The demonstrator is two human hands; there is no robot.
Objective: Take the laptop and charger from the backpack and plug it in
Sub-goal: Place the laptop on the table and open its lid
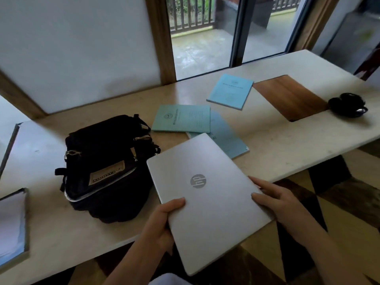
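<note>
A closed silver laptop (205, 194) with a round logo on its lid is held over the near edge of the pale table (287, 145). My left hand (164, 221) grips its near left edge, thumb on the lid. My right hand (275, 202) holds its right edge. The black backpack (104, 169) stands on the table just left of the laptop, its top zips partly open. A black coiled cable bundle (347, 104), possibly the charger, lies at the table's far right.
Three light blue booklets (183, 118) lie behind the laptop, one partly under its far corner. A wooden inset panel (290, 97) sits in the tabletop at right. Stacked papers (12, 225) lie at the left edge. A glass door (203, 38) is beyond the table.
</note>
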